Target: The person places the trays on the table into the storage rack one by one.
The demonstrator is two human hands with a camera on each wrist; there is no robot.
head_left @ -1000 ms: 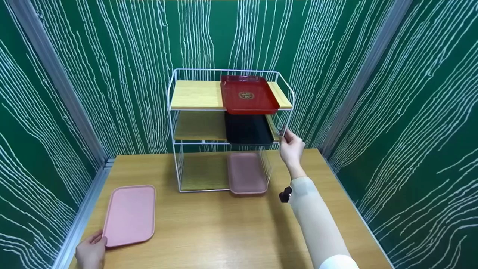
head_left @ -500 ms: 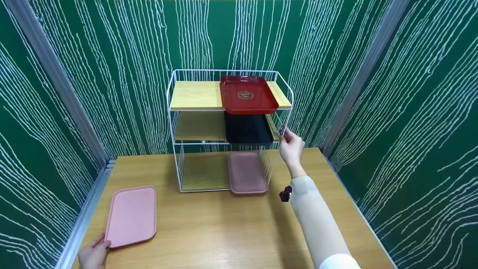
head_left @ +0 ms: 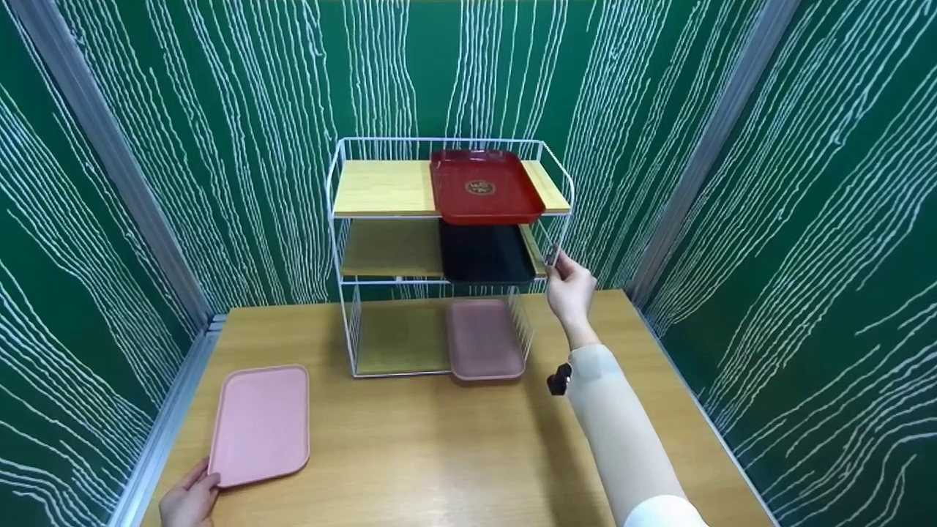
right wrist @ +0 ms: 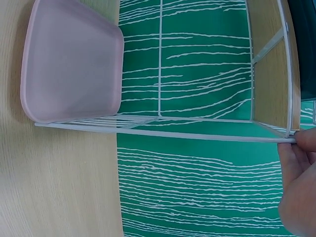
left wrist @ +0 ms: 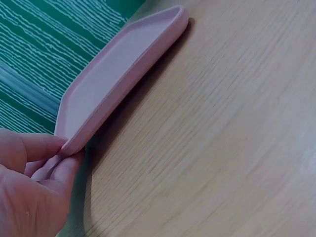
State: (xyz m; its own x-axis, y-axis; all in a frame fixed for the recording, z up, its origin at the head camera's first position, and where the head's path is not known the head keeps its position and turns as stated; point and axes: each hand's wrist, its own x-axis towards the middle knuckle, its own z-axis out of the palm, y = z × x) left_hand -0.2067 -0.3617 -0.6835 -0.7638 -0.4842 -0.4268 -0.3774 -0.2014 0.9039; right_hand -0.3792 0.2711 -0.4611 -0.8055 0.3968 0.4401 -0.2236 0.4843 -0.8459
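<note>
My left hand (head_left: 190,499) pinches the near left corner of a pink tray (head_left: 261,426) at the table's left side. In the left wrist view thumb and fingers close on the corner of that pink tray (left wrist: 111,74), which casts a shadow on the wood. My right hand (head_left: 573,291) grips the right front post of a white wire shelf rack (head_left: 340,256) at middle-tier height. The right wrist view shows the fingers around the white wire (right wrist: 207,137). On the rack, a red tray (head_left: 489,201) sits on top, a black tray (head_left: 487,252) in the middle, a second pink tray (head_left: 484,340) at the bottom.
The rack stands at the back middle of a wooden table (head_left: 410,446). Green walls (head_left: 439,66) with white wavy lines enclose it on three sides, with grey metal posts (head_left: 721,139) at the corners. All three racked trays stand right of centre.
My left hand and the pink tray in it have shifted slightly to the right. The right hand keeps its hold on the rack, and the racked trays stay where they were.
</note>
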